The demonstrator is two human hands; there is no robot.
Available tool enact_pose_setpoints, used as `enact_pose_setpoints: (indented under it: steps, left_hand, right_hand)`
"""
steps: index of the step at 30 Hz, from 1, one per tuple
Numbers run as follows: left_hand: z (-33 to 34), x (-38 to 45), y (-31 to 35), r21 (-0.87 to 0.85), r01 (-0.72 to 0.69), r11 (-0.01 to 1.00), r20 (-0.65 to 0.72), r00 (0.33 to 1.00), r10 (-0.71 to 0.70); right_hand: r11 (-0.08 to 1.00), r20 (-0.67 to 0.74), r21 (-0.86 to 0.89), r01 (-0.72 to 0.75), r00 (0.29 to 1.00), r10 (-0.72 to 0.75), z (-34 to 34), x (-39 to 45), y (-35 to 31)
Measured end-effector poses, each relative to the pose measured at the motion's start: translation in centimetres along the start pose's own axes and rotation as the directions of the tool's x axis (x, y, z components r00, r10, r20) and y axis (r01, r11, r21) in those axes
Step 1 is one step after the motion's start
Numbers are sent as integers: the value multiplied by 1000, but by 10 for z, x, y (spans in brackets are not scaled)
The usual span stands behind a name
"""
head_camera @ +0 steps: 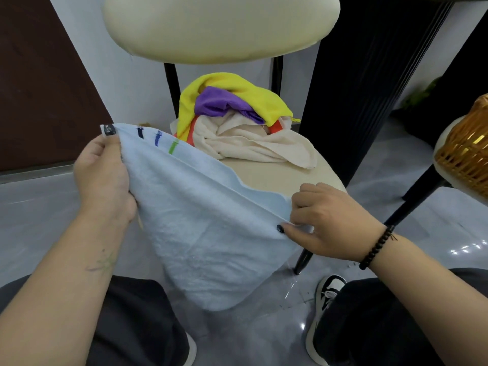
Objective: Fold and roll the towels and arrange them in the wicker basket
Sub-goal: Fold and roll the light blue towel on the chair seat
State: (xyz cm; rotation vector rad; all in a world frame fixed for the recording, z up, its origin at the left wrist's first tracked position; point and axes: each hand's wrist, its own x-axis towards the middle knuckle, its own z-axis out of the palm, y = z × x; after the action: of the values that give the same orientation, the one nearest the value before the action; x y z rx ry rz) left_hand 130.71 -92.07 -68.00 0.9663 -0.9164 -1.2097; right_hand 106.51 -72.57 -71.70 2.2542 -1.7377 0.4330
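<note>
The left hand [101, 175] is raised at the left, thumb and fingers pinched on one top corner of the pale blue towel [211, 233], near the short navy, blue and green stripes woven into its edge; the corner is held high, apparently so that the cloth hangs free and its edge can be found. The towel is stretched slantwise between the two hands, its upper hem drawn fairly taut while the body sags in a rounded pouch between the knees, above the grey floor [39, 207]; it is not yet folded, and the spread looks like the set-up for a first fold. Behind the towel, a heap of unfolded towels [237, 122] is seen lying on the cream chair seat [264, 175]: yellow over purple, cream below, a trace of orange between. They are probably kept there as the waiting pile, within easy reach. The right hand [332, 220], lower than the left, is closed on the opposite corner, the thumb laid along the hem and the fingers curled over it; a dark bead bracelet [377, 247] is worn at the wrist. At the far right edge, the wicker basket [467, 154] is partly in view on a second seat, well apart from the towel; whether anything is in it cannot be told.
</note>
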Motion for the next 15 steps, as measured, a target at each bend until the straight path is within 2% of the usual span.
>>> enact_pose_setpoints:
  steps: [2,7,10,12,15]
  left_hand:
    - [-1,2,0,14,-7,1000,3,1000,7]
    - [0,5,-2,32,-73,997,26,997,73]
    - [2,3,-4,45,-81,996,33,996,80]
    - [3,4,-4,57,-75,996,33,997,73]
    - [4,8,-6,84,-68,994,33,997,66]
  right_hand:
    - [1000,5,-15,-20,1000,20,-4,0,1]
    - [981,-13,-82,-177,984,176,-14,-7,16]
    - [975,-39,-96,-200,980,197,-29,-9,26]
    - [980,-47,-26,-199,979,198,-39,-10,33]
    - [974,-43,204,-101,993,112,-44,-14,33]
